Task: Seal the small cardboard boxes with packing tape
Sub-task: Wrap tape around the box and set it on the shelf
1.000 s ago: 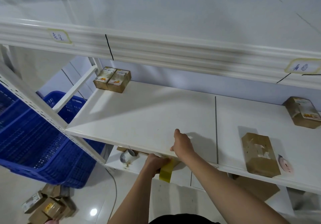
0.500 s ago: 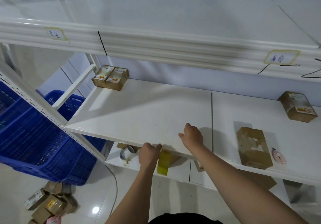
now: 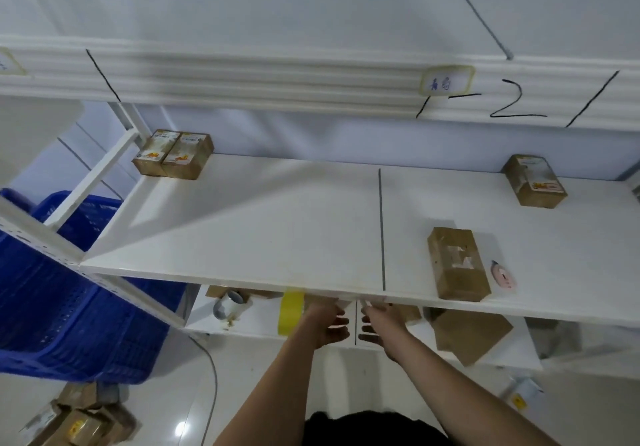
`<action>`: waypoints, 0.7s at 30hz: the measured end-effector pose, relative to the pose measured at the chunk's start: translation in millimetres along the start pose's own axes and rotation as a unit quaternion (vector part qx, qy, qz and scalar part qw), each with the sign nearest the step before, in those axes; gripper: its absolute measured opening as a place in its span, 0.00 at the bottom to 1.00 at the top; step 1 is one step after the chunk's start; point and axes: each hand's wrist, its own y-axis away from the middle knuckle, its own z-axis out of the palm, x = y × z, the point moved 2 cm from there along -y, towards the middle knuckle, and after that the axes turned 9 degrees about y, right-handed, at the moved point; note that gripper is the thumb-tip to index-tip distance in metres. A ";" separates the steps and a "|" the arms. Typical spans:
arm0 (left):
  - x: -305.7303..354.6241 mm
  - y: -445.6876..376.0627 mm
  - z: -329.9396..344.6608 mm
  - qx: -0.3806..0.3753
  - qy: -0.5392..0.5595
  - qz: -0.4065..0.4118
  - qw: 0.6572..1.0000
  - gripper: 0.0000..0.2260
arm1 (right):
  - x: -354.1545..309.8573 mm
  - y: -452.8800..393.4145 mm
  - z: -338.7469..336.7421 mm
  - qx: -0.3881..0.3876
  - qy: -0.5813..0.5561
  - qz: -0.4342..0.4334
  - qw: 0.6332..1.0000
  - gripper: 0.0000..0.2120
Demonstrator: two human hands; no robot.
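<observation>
Head view: both hands reach under the shelf front edge; left hand and right hand fingers spread, holding nothing. Yellow tape strip hangs from that edge. Small cardboard box sits near front right

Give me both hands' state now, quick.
Left hand: open, fingers spread, holding nothing.
Right hand: open, fingers spread, holding nothing.

Taped brown box flat nr shelf front, yellow tape strip hanging off edge.
</observation>
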 end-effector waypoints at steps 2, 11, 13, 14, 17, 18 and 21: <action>-0.8 -1.3 -1.6 0.003 0.060 0.013 0.998 0.06 | -0.6 -9.5 -2.3 -0.022 -0.058 0.026 0.998 0.08; -1.5 -12.0 5.3 -0.020 0.180 -0.035 0.983 0.04 | 1.9 -21.3 11.5 -0.111 -0.160 0.081 0.977 0.08; -2.9 -13.7 5.1 -0.023 0.210 -0.060 0.976 0.04 | 4.3 -25.7 13.3 -0.116 -0.153 0.080 0.978 0.08; -3.7 -15.1 4.3 -0.020 0.217 -0.070 0.973 0.04 | 6.1 -28.0 13.7 -0.115 -0.149 0.078 0.979 0.07; -6.0 -18.8 1.1 -0.013 0.227 -0.079 0.971 0.03 | 10.5 -34.6 15.0 -0.094 -0.109 0.060 0.988 0.05; -6.7 -18.9 0.4 -0.009 0.223 -0.079 0.972 0.03 | 11.1 -35.9 15.8 -0.083 -0.094 0.051 0.991 0.05; -8.8 -22.4 -1.3 0.003 0.182 -0.080 0.980 0.05 | 9.6 -39.2 17.4 -0.049 -0.090 0.037 0.994 0.05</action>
